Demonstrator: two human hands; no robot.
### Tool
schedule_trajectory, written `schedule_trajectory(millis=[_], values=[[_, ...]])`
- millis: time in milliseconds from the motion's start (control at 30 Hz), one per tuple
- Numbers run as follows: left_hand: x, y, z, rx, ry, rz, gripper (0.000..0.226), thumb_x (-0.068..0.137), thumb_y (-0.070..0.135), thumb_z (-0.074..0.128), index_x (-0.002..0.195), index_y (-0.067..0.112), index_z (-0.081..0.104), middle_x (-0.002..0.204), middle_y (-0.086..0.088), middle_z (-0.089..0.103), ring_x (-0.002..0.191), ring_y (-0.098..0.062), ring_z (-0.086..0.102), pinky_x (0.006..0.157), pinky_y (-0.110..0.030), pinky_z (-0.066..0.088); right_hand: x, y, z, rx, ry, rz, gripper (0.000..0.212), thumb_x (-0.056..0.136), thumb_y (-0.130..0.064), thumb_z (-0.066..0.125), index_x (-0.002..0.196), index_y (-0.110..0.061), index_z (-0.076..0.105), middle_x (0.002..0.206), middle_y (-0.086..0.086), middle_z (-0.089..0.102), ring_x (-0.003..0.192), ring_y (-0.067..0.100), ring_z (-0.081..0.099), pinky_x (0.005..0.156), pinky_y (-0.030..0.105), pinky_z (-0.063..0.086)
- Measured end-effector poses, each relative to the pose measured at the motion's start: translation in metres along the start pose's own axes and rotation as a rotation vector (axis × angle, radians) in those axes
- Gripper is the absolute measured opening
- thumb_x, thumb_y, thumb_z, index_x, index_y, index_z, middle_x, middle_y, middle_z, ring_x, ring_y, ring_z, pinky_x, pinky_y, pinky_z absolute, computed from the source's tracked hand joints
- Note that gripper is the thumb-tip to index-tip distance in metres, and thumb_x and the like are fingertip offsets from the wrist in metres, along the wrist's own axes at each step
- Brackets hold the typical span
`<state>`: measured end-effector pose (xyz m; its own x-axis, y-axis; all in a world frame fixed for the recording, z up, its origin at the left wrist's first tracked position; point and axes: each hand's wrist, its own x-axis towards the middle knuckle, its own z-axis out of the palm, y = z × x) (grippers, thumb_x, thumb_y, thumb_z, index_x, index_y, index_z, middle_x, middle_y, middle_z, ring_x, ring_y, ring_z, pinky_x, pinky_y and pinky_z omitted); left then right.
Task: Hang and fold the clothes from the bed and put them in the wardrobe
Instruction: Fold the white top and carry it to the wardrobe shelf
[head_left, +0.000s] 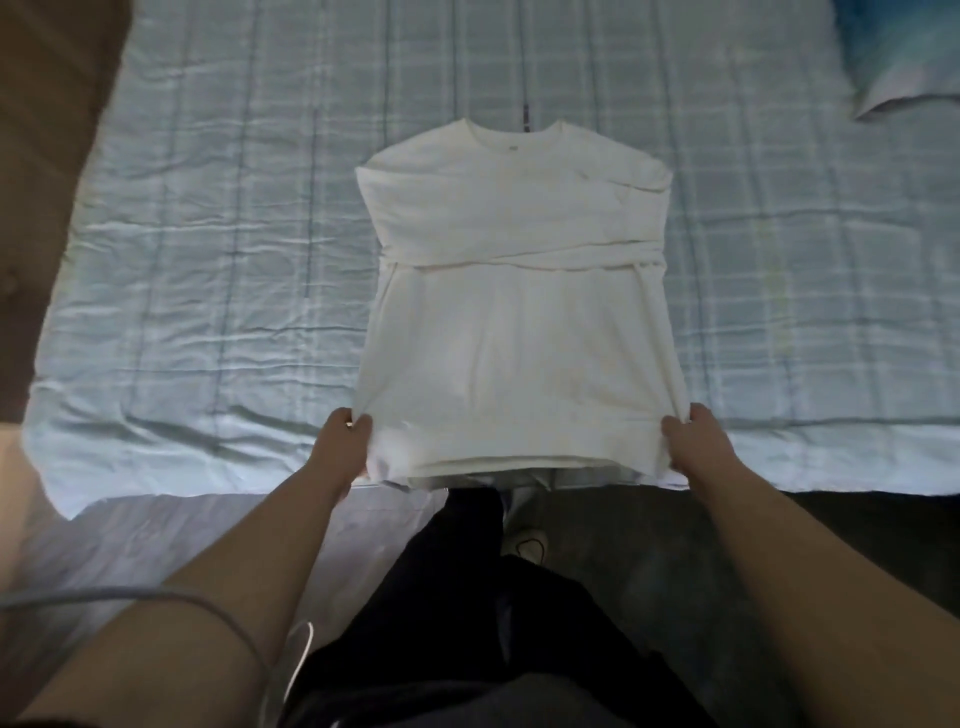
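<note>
White shirt (519, 338) hem between fingers (362, 422) of left hand (343, 447) and right hand (693, 441)

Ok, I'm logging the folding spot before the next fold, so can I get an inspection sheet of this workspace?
Surface: bed under a creased, pale blue checked cover.
Job's things: white top lies flat, neck away from the person, sleeves folded across the chest, hem at the bed's near edge.
Clutter: pillow at the far right corner.
Hands: left hand and right hand each grip a bottom corner of the top.
Cables: grey cable over the left forearm; white cable beside it.
Surroundings: dark floor, shoe, dark trousers, brown furniture at left; wardrobe not in view.
</note>
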<state>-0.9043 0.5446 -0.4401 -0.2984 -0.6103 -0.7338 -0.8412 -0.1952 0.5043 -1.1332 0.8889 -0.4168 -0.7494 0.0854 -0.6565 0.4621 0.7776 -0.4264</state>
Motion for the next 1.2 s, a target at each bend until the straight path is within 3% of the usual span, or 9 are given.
schedule_trajectory(millis=[100, 200, 400, 533, 633, 767, 867, 1100, 1200], values=[[-0.012, -0.008, -0.015, -0.053, -0.002, 0.018, 0.031, 0.1, 0.023, 0.049, 0.128, 0.008, 0.047, 0.116, -0.015, 0.059, 0.095, -0.035, 0.063, 0.059, -0.036, 0.053, -0.016, 0.01, -0.011, 0.12, 0.002, -0.036, 0.032, 0.096, -0.019, 0.046, 0.125, -0.009, 0.053, 0.114, 0.017, 0.058, 0.102, 0.037, 0.057, 0.091, 0.053, 0.052], [-0.03, -0.019, -0.024, -0.009, 0.008, 0.067, 0.027, 0.098, 0.026, 0.053, 0.119, 0.009, 0.051, 0.11, -0.016, 0.063, 0.083, -0.028, 0.061, 0.059, -0.035, 0.049, -0.023, 0.024, -0.016, 0.205, -0.003, 0.006, 0.04, 0.09, -0.029, 0.047, 0.128, -0.018, 0.055, 0.121, 0.012, 0.059, 0.107, 0.037, 0.059, 0.093, 0.059, 0.052], [-0.056, -0.045, -0.026, -0.008, 0.048, 0.023, 0.027, 0.094, 0.024, 0.065, 0.115, 0.016, 0.049, 0.106, -0.012, 0.068, 0.082, -0.028, 0.064, 0.075, -0.041, 0.053, -0.04, 0.062, -0.019, 0.223, 0.085, 0.079, 0.037, 0.093, -0.028, 0.058, 0.123, -0.007, 0.062, 0.118, 0.019, 0.065, 0.103, 0.036, 0.063, 0.097, 0.053, 0.051], [-0.063, -0.038, -0.024, -0.131, 0.045, 0.004, 0.031, 0.091, 0.018, 0.069, 0.113, 0.015, 0.047, 0.086, -0.015, 0.066, 0.056, -0.019, 0.054, 0.053, -0.028, 0.047, -0.046, 0.062, -0.026, 0.276, 0.091, 0.112, 0.034, 0.092, -0.031, 0.061, 0.123, -0.017, 0.061, 0.121, 0.014, 0.062, 0.103, 0.032, 0.062, 0.096, 0.05, 0.052], [-0.052, -0.015, -0.033, -0.226, -0.021, 0.021, 0.019, 0.094, 0.018, 0.068, 0.107, 0.012, 0.055, 0.081, -0.013, 0.061, 0.053, -0.017, 0.05, 0.041, -0.02, 0.038, -0.045, 0.037, -0.037, 0.414, 0.053, 0.042, 0.038, 0.097, -0.029, 0.057, 0.135, -0.028, 0.053, 0.126, 0.003, 0.052, 0.108, 0.026, 0.057, 0.097, 0.043, 0.05], [-0.024, 0.029, -0.061, -0.536, -0.246, -0.021, 0.025, 0.091, 0.019, 0.071, 0.112, 0.008, 0.067, 0.112, -0.019, 0.069, 0.09, -0.029, 0.061, 0.073, -0.034, 0.049, -0.029, -0.015, -0.055, 0.628, -0.053, 0.004, 0.028, 0.101, -0.026, 0.054, 0.126, -0.032, 0.063, 0.126, 0.002, 0.062, 0.103, 0.02, 0.063, 0.076, 0.032, 0.057], [0.003, 0.072, -0.073, -0.656, -0.302, -0.019, 0.025, 0.093, 0.012, 0.066, 0.113, -0.002, 0.066, 0.104, -0.014, 0.071, 0.091, -0.02, 0.067, 0.082, -0.027, 0.056, -0.011, -0.068, -0.07, 0.762, -0.102, 0.043, 0.023, 0.103, -0.023, 0.05, 0.118, -0.022, 0.067, 0.111, 0.003, 0.066, 0.087, 0.015, 0.064, 0.054, 0.022, 0.053], [0.073, 0.188, -0.077, -1.017, -0.282, -0.143, 0.019, 0.09, -0.002, 0.064, 0.078, -0.004, 0.078, 0.099, -0.015, 0.074, 0.093, -0.018, 0.074, 0.075, -0.025, 0.061, 0.069, -0.185, -0.069, 1.186, -0.152, 0.155, 0.011, 0.1, -0.007, 0.052, 0.103, -0.007, 0.063, 0.108, 0.01, 0.062, 0.079, 0.013, 0.065, 0.052, 0.017, 0.051], [0.109, 0.23, -0.071, -1.119, -0.315, -0.146, 0.014, 0.085, 0.001, 0.069, 0.093, -0.006, 0.076, 0.11, -0.016, 0.073, 0.101, -0.021, 0.072, 0.088, -0.028, 0.058, 0.111, -0.23, -0.061, 1.347, -0.117, 0.219, 0.008, 0.096, -0.005, 0.061, 0.099, 0.001, 0.065, 0.1, 0.012, 0.07, 0.074, 0.017, 0.074, 0.057, 0.026, 0.058]])
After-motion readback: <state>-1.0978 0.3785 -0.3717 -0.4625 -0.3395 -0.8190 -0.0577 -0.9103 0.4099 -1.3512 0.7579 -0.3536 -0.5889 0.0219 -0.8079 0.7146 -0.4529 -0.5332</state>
